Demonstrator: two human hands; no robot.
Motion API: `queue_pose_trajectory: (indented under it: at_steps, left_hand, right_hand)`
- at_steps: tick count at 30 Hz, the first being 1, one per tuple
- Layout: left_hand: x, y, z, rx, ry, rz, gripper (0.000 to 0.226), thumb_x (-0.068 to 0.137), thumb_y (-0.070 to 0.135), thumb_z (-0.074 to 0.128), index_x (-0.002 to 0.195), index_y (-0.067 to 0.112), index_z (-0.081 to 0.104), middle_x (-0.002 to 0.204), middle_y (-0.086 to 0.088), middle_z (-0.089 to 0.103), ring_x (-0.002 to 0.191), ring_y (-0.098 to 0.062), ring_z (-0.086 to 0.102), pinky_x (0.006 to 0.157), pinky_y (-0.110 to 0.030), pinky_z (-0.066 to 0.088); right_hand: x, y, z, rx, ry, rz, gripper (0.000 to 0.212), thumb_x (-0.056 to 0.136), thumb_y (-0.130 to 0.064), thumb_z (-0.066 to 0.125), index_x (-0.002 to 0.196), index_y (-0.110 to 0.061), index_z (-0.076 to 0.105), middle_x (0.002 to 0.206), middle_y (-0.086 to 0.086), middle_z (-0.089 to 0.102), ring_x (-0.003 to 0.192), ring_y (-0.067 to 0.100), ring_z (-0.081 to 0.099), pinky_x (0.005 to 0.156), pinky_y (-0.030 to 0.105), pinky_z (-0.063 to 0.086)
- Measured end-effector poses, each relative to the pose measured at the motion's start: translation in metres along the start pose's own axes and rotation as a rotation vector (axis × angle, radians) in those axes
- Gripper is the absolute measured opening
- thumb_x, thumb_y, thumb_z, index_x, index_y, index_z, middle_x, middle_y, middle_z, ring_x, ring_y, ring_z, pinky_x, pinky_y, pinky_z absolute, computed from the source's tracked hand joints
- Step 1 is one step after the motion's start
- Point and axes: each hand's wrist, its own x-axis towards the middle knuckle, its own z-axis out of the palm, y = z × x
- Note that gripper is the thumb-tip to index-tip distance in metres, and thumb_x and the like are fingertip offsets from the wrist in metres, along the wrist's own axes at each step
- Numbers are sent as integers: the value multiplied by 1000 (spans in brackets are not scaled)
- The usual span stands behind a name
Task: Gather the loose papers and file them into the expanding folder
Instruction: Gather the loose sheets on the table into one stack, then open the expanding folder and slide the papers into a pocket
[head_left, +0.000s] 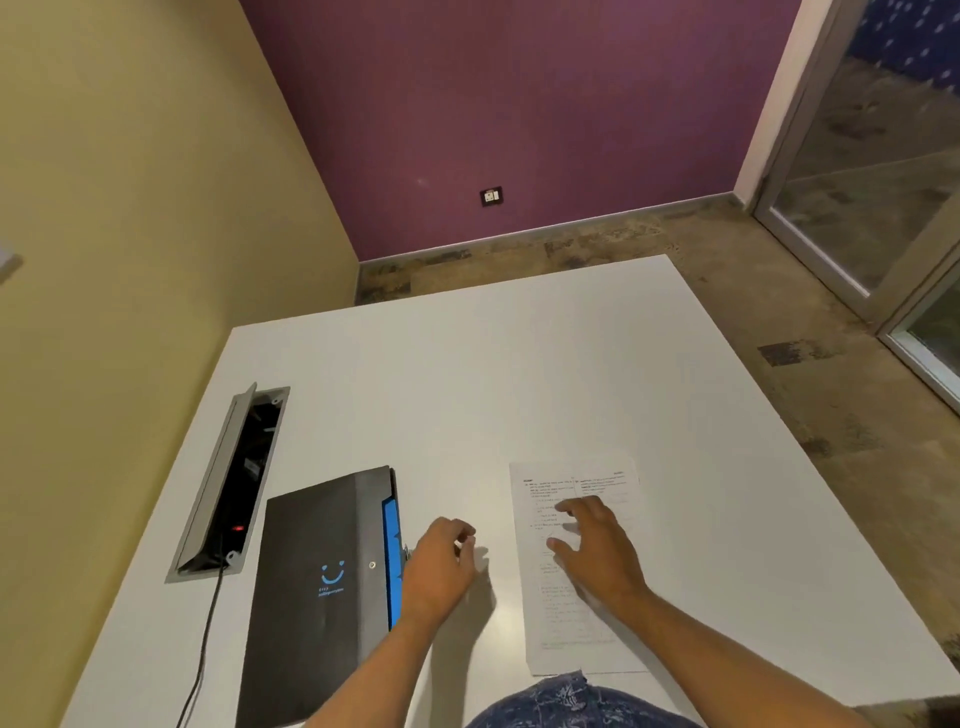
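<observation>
A black expanding folder (317, 582) with a blue smiley mark lies closed on the white table (467, 374) at the near left, blue tabs showing along its right edge. White printed papers (550, 618) lie flat to its right. My left hand (441, 564) hovers between the folder and the papers, fingers loosely curled, holding nothing. My right hand (597, 551) is spread over the middle of the papers, fingers apart; I cannot tell whether it touches them.
An open cable box (228, 478) is sunk into the table at the left, with a black cord (205, 639) running from it toward the near edge. A yellow wall runs along the table's left side. Floor shows beyond the far and right edges.
</observation>
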Motion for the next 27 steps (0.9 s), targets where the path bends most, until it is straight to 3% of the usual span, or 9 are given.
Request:
queue_pose_trajectory:
  at_steps: [3, 7, 11, 14, 18, 22, 27]
  left_hand:
    - [0, -19, -18, 8, 66, -45, 16, 99, 26, 57, 107, 24, 71, 105, 13, 63, 79, 0, 61, 64, -7, 38]
    - [-9, -47, -35, 3, 118, -108, 14, 98, 23, 56, 103, 23, 69, 104, 9, 64, 84, -4, 61, 74, -18, 45]
    - [-21, -68, -46, 31, 138, -188, 5, 96, 25, 61, 98, 25, 66, 106, 6, 61, 89, -10, 64, 71, -14, 47]
    - [-28, -79, -48, 180, 107, -289, 43, 91, 45, 67, 126, 21, 59, 126, -2, 57, 110, -16, 59, 93, -30, 54]
    - [-39, -88, -46, 263, 34, -475, 90, 83, 68, 63, 153, 21, 33, 157, -10, 33, 144, -30, 35, 111, -47, 43]
    - [-40, -102, -42, 278, -39, -541, 104, 81, 74, 60, 160, 22, 17, 167, -11, 14, 154, -34, 16, 119, -53, 32]
    - [-40, -113, -37, 305, -87, -578, 109, 80, 75, 60, 161, 22, 11, 169, -11, 8, 156, -34, 8, 122, -57, 20]
  right_hand:
    - [5, -28, 23, -22, -118, -97, 40, 89, -33, 76, 126, -35, 60, 129, -12, 55, 111, 6, 66, 90, 25, 54]
    - [12, -62, 49, -149, -250, -196, 37, 89, -35, 70, 126, -32, 61, 128, -12, 56, 113, 9, 60, 91, 30, 52]
    - [13, -83, 68, -185, -354, -229, 32, 91, -35, 67, 123, -33, 62, 126, -13, 57, 101, 8, 61, 86, 30, 49]
    - [12, -91, 81, -201, -439, -215, 34, 92, -35, 67, 125, -31, 60, 127, -10, 57, 94, 2, 57, 85, 28, 48]
    - [6, -100, 99, -133, -577, -114, 47, 89, -35, 73, 133, -26, 58, 128, -3, 64, 111, 9, 64, 93, 27, 52]
    - [-4, -109, 119, -23, -646, 28, 59, 88, -39, 74, 139, -22, 52, 110, 0, 68, 93, 10, 67, 83, 26, 56]
    - [2, -129, 138, -178, -532, 51, 83, 89, -62, 63, 152, -18, 33, 114, 2, 68, 112, 26, 68, 91, 37, 53]
